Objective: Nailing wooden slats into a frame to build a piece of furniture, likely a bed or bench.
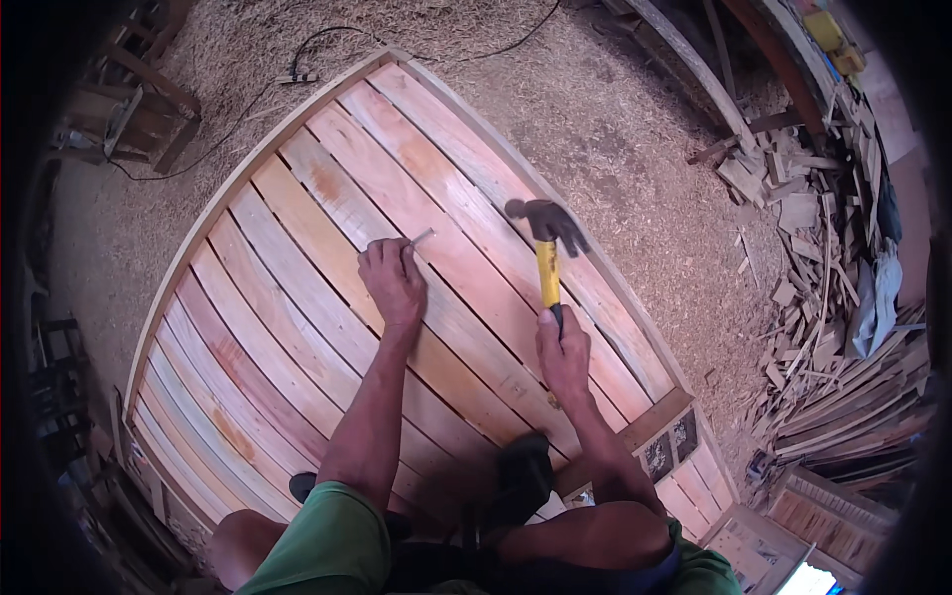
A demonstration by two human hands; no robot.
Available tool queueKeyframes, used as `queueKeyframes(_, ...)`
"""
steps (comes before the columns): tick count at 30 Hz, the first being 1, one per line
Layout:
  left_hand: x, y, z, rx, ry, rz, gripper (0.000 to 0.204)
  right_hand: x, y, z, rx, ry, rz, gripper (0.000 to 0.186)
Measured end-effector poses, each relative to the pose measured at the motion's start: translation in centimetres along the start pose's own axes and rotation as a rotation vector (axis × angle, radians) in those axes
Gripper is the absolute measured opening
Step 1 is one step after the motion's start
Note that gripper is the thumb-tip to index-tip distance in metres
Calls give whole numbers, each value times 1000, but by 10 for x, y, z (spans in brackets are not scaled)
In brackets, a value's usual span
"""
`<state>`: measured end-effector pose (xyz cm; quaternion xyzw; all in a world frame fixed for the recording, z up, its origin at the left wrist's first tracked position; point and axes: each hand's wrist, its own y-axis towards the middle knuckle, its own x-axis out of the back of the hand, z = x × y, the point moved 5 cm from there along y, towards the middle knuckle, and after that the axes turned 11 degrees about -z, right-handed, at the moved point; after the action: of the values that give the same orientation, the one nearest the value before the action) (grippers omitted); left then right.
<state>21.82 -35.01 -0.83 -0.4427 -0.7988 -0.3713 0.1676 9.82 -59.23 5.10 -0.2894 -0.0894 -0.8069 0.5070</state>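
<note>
My right hand (565, 359) is wrapped round the black grip of a claw hammer (548, 266). The hammer has a dark metal head and a yellow handle, and its head is raised over the right-hand boards. To its left, my left hand (393, 283) is closed on a short, thin metal rod (423, 237); whether it is a punch or a large nail I cannot tell. The rod's exposed end leans over a pale pinkish board of the slatted wooden panel (436, 213). Narrow dark gaps run between the panel's boards, and a raised frame edges it.
Wood shavings (605, 149) cover the ground around the panel. A black cable (213, 154) trails at the upper left, near a wooden stand (139, 119). Scrap wood (803, 248) is heaped along the right. My dark shoe (524, 466) rests on the boards.
</note>
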Motion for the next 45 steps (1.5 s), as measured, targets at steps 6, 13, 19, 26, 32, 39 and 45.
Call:
queueKeyframes(6, 7, -3, 3, 3, 29, 14, 6, 44, 15, 112, 217, 585, -76, 48)
queueKeyframes(13, 7, -4, 7, 12, 31, 20, 6, 84, 26, 226, 606, 1017, -79, 65)
queueKeyframes(19, -2, -6, -3, -4, -23, 20, 10, -20, 23, 20, 242, -168, 150, 36)
queueKeyframes(26, 2, 0, 8, -34, 24, -3, 9, -40, -21, -9, -31, -317, 226, 44)
queueKeyframes(32, 1, 1, 0, -93, 62, 26, 11, -15, -14, 25, -23, -99, 127, 42)
queueKeyframes(39, 4, -4, 8, -80, 42, 27, 14, 60, 20, 195, 429, 765, -87, 51)
queueKeyframes(45, 9, -5, 14, -62, 33, 36, 15, 78, 18, 250, 742, 1076, 1, 73)
